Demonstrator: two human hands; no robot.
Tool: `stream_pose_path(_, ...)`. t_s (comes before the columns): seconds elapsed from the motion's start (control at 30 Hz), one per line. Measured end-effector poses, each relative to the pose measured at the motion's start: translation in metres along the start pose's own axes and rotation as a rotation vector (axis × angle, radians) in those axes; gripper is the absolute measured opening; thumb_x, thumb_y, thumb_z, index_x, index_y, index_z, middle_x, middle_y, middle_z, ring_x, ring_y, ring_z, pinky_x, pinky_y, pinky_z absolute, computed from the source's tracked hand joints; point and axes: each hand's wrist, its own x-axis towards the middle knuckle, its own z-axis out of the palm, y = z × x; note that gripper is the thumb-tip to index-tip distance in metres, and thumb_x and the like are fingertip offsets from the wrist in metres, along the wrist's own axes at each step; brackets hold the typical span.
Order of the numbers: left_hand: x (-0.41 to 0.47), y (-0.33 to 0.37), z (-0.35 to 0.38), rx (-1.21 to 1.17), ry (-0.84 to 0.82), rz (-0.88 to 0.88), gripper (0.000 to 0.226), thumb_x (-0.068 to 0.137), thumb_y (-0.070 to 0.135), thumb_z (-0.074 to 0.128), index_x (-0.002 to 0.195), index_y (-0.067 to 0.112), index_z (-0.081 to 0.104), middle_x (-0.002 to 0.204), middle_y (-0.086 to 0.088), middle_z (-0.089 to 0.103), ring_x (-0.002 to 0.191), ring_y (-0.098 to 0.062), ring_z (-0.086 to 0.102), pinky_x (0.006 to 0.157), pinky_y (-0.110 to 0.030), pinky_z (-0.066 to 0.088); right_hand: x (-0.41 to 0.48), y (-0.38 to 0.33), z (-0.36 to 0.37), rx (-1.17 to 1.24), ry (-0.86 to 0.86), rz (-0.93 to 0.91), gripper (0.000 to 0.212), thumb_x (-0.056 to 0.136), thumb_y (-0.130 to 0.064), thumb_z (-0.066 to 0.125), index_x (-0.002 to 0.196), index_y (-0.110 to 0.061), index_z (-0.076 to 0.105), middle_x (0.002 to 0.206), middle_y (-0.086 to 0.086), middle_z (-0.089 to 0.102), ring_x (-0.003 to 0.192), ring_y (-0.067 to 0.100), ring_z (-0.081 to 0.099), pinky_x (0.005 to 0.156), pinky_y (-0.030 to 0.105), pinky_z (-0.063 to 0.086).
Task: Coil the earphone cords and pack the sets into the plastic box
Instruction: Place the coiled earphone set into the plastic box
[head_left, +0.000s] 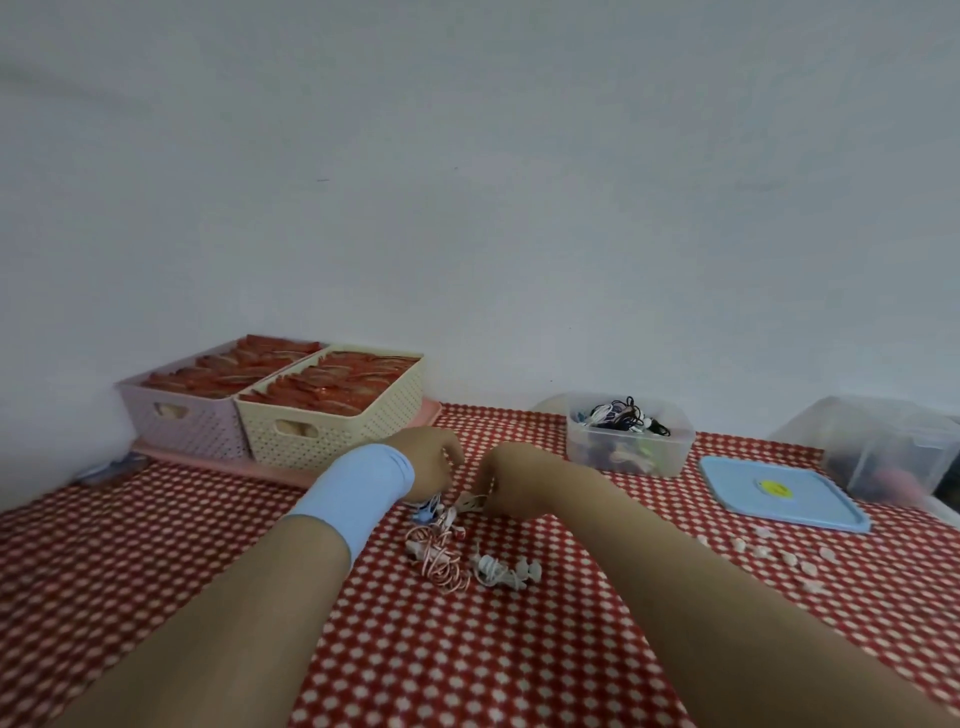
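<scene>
While left grip (431, 462) and right grip (506, 478) each pinch one cord (469, 503), counter (467, 649) carries: two loose earphone sets (436, 564), one plastic box (631, 454), one lid (779, 491), two baskets (332, 426).

both hands (426, 462) pinch a white cord (470, 503) above loose earphones (441, 556).

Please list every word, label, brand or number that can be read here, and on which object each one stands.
No text can be read.
Yellow sticker on the blue lid: dark marks, too blurred to read.
Cream basket, clear plastic box: no lettering visible.
</scene>
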Motion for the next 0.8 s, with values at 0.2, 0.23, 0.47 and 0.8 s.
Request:
stream_pose_path(0.2, -0.005, -0.007, 0.004, 0.016, -0.056, -0.03, 0.019, 0.089, 0.035, 0.069, 0.105, 0.026, 0.074, 0.113, 0.01, 0.067, 0.105, -0.014, 0.06, 0.092, -0.029, 0.048, -0.007, 0.002, -0.014, -0.129, -0.011, 0.115, 0.03, 0.088, -0.016, 0.067, 0.117, -0.019, 0.072, 0.121, 0.002, 0.069, 0.107, 0.023, 0.065, 0.095, 0.039, 0.056)
stream_pose_path(0.23, -0.005, -0.004, 0.006, 0.001, -0.045, -0.036, 0.019, 0.091, 0.035, 0.065, 0.102, 0.025, 0.076, 0.11, 0.007, 0.069, 0.101, -0.014, 0.06, 0.087, -0.029, 0.048, -0.009, 0.002, -0.015, -0.108, -0.001, 0.093, 0.032, 0.088, -0.016, 0.066, 0.119, -0.022, 0.072, 0.125, 0.0, 0.068, 0.11, 0.022, 0.064, 0.097, 0.038, 0.055)
stream_pose_path(0.47, -0.01, 0.007, 0.008, 0.137, -0.047, -0.028, 0.029, 0.082, 0.05, 0.069, 0.095, 0.025, 0.079, 0.104, 0.003, 0.064, 0.101, -0.015, 0.049, 0.085, -0.03, 0.044, -0.006, -0.007, -0.004, -0.011, -0.085, -0.065, 0.032, 0.091, -0.025, 0.067, 0.122, -0.032, 0.072, 0.118, -0.007, 0.071, 0.105, 0.017, 0.064, 0.096, 0.036, 0.053)
stream_pose_path(0.8, 0.014, 0.045, 0.007, -0.312, 0.215, 0.132, 0.008, 0.092, 0.033, 0.064, 0.097, 0.029, 0.067, 0.103, 0.008, 0.067, 0.091, -0.008, 0.059, 0.079, -0.025, 0.042, -0.054, 0.07, -0.039, 0.699, 0.027, 0.033, 0.025, 0.094, -0.031, 0.068, 0.082, -0.01, 0.071, 0.087, 0.018, 0.072, 0.072, 0.016, 0.062, 0.07, 0.031, 0.05)
